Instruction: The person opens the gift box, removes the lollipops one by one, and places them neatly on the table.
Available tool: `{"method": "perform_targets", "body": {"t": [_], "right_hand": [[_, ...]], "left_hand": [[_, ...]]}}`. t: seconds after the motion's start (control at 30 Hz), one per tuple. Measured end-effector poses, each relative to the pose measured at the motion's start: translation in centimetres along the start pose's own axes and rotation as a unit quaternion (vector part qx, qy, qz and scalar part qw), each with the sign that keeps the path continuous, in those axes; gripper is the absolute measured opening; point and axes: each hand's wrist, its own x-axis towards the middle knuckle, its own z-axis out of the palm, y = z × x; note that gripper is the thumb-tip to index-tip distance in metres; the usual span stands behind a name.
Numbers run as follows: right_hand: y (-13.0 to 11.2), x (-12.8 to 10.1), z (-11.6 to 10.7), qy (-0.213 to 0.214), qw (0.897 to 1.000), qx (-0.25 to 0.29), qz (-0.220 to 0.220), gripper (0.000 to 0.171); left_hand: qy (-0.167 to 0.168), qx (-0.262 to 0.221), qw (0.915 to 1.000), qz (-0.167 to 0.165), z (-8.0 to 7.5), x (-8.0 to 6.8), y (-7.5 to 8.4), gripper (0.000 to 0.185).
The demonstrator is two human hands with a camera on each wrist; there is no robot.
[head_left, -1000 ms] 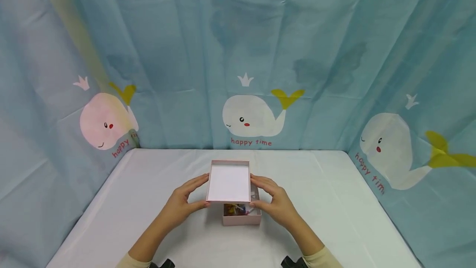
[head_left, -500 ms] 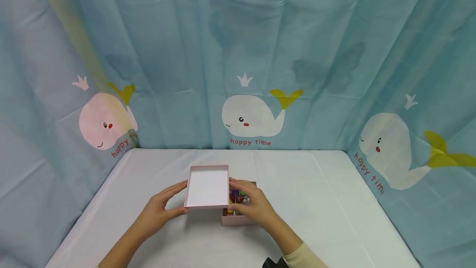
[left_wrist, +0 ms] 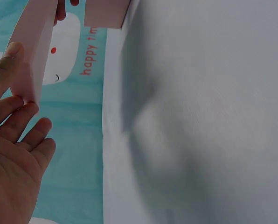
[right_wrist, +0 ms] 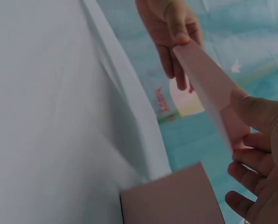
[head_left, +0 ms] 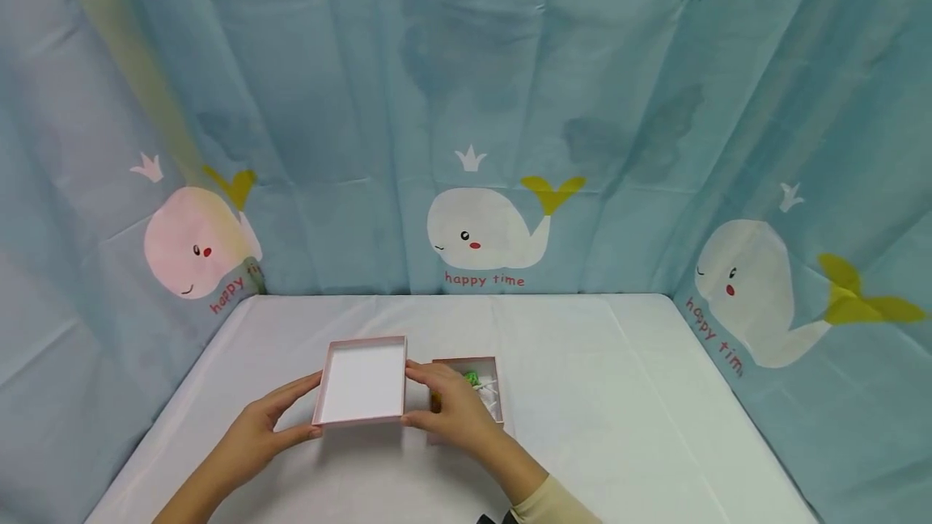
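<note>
Both hands hold a square pink box lid (head_left: 364,381) above the table, its white inside turned toward the head camera. My left hand (head_left: 251,439) pinches the lid's left side between thumb and fingers. On the opposite side my right hand (head_left: 459,411) grips the lid the same way, seen also in the right wrist view, where the lid's pink side (right_wrist: 209,84) shows. Behind the right hand stands the pink box (head_left: 499,395), uncovered, with wrapped lollipops (head_left: 472,378) inside. The hand hides much of its contents. In the left wrist view the box (left_wrist: 106,14) is at the top.
A white cloth covers the table (head_left: 597,411). Blue curtains (head_left: 349,144) printed with whales and "happy time" surround it at the back and sides. The lid's shadow falls on the cloth below it.
Both hands have carried the lid leftward and slightly toward the person, off from above the box. The box stays in place, with more of its inside now uncovered by the lid.
</note>
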Motion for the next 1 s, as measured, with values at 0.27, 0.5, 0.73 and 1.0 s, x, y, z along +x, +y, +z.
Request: {"method": "perform_targets", "body": {"t": [0.27,0.5,0.73,1.0], "right_hand": [[-1.0,1.1,2.2,-0.014,1.0,-0.025,0.009,0.065],[-2.2,1.9,3.8,-0.029,0.998,-0.035,0.04,0.066],[-3.0,2.5,5.4,-0.042,0.995,-0.065,0.058,0.068],[-3.4,2.9,7.4,-0.048,0.994,-0.066,0.07,0.067]], "left_hand": [[-0.006,0.039,0.998,-0.05,-1.5,-1.4,-0.9,0.073],[-0.011,0.077,0.9945,-0.07,-2.9,-2.2,-1.5,0.072],[-0.034,0.111,0.9877,-0.105,-3.8,-2.5,-2.2,0.072],[-0.078,0.112,0.9787,-0.154,-4.4,-3.0,-3.6,0.082]]}}
